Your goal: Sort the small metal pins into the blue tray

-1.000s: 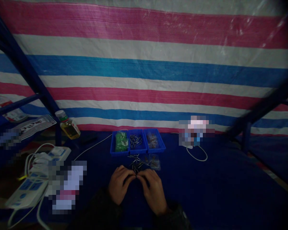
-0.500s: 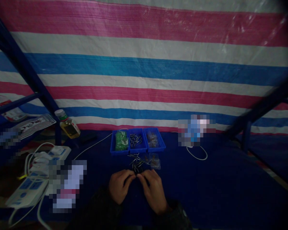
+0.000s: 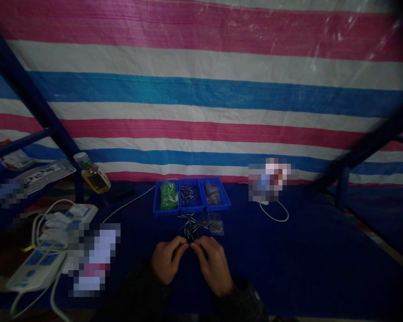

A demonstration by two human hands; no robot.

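My left hand (image 3: 169, 259) and my right hand (image 3: 214, 264) meet fingertip to fingertip low in the middle of the view. Thumb and fingers of each are pinched together; whatever they hold is too small and dark to make out. Just beyond the fingertips lies a loose pile of thin metal pieces (image 3: 190, 226), silver and black. A clear plastic bag (image 3: 216, 225) with small brownish contents rests at its right. Behind stand three joined blue trays: one with a green bag (image 3: 169, 196), one with thin metal pieces (image 3: 188, 194), one with clear bags (image 3: 212, 194).
On the left are white power strips (image 3: 32, 270) with plugs and cables, and a bottle of yellow liquid (image 3: 96, 174). A blurred-out object (image 3: 97, 261) lies nearer. A white cable loop (image 3: 279, 215) is at the right. Striped sheeting (image 3: 201, 94) hangs behind the blue table (image 3: 289, 268).
The view has shifted very slightly. Both hands stay in the same pinched pose in front of the pile, with no clear change in the things around them.
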